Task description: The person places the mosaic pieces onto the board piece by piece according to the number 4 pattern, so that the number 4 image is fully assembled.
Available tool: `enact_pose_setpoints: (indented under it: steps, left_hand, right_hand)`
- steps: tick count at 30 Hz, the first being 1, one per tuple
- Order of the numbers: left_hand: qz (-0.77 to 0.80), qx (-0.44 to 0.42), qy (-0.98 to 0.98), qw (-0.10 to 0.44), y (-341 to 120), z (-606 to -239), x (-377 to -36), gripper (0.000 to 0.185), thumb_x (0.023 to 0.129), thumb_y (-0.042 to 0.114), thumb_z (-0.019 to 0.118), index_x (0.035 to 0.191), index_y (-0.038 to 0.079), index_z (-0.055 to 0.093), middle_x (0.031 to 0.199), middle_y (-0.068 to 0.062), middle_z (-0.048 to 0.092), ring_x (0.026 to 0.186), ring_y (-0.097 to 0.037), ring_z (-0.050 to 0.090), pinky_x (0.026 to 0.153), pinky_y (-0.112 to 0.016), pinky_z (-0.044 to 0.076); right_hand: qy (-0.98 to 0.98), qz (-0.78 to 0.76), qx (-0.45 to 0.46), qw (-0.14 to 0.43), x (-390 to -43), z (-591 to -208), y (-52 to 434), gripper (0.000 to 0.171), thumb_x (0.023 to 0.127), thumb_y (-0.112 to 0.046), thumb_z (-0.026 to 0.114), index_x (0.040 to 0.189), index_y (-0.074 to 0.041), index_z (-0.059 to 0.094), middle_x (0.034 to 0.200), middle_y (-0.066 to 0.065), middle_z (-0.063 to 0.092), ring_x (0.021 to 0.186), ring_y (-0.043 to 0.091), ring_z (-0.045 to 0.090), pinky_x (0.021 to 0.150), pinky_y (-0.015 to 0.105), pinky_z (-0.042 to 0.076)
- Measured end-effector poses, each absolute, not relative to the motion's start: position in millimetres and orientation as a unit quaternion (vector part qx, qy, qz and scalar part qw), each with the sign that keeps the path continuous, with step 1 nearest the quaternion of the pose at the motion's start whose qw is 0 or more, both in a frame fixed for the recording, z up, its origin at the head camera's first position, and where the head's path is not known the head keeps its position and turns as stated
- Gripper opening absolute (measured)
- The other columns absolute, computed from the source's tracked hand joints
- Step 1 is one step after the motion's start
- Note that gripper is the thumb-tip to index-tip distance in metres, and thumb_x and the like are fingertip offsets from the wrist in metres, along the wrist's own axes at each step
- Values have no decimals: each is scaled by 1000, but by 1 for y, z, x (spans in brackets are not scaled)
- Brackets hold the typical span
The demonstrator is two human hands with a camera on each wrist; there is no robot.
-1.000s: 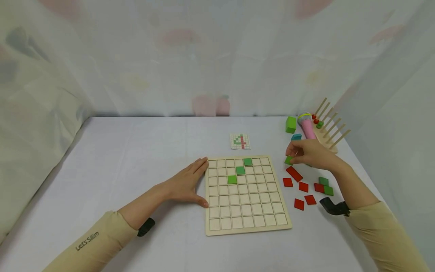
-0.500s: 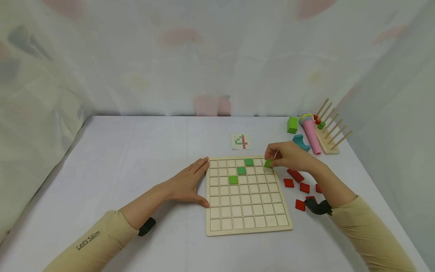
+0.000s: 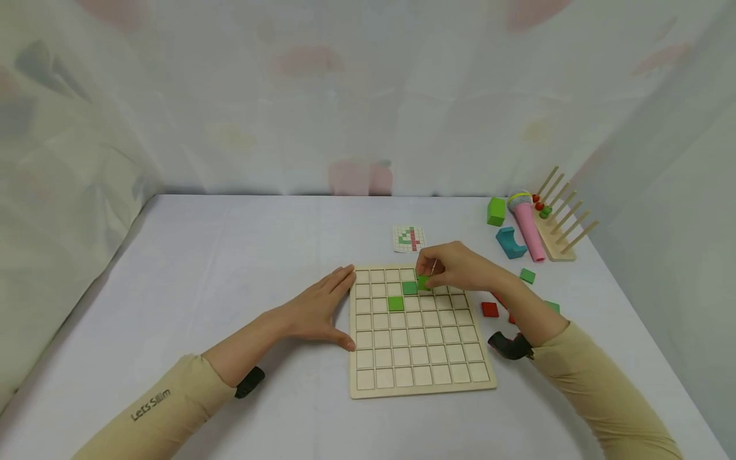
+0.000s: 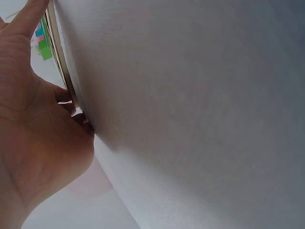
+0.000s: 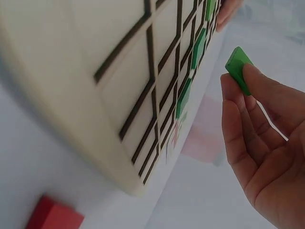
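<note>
My right hand (image 3: 460, 265) pinches a light green square tile (image 3: 423, 283) between thumb and fingers over the upper part of a wooden grid board (image 3: 422, 354). Its tilted edge shows in the right wrist view, where the held tile (image 5: 238, 69) is apart from the board. On the board lie a dark green tile (image 3: 409, 288) and a light green tile (image 3: 395, 303) in a diagonal; another dark green tile (image 5: 183, 98), in the top row, is hidden by my hand in the head view. My left hand (image 3: 313, 314) rests spread against the board's left edge, fingertips by the upper corner.
Behind the board lies a small pattern card (image 3: 409, 239). To the right are a loose green tile (image 3: 527, 276), a red tile (image 3: 490, 310), a teal curved piece (image 3: 510, 245), a green block (image 3: 496, 211), a pink toy microphone (image 3: 530, 230) and a pegged stand (image 3: 566, 250). My right forearm covers other tiles.
My right hand has carried the light green tile leftward from the loose tiles at the right to above the board's upper rows. My left hand stays at the board's edge.
</note>
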State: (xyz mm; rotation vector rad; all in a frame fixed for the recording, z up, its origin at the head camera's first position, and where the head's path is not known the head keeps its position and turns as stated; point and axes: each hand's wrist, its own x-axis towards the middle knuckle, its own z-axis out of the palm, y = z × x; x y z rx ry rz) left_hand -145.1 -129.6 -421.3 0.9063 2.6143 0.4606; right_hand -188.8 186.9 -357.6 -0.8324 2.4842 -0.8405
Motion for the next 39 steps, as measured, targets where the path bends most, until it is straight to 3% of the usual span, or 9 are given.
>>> enact_pose_setpoints:
  steps: [25,39]
  left_hand:
    - [166,315,919,169,-129,-422,-146,135,65,75,75,160,7,7,169,-9,-1,157,-33,4,127,-50,19]
    - [168,317,919,164,-129,-420,-144,135,64,74,76,159,4,10,169,-12,2,157,-36,6,126,-53,21]
  right_hand:
    - [841,-294,-376,256,-177,-377,126,10,86,-13,76,91,-18,69,83,-7,68,75,5,61,70,20,53]
    - [837,-281,-402,243,-171,-382,114,9,86,-12,76,92,-15,70,84,-4,70,75,1,60,71,17,53]
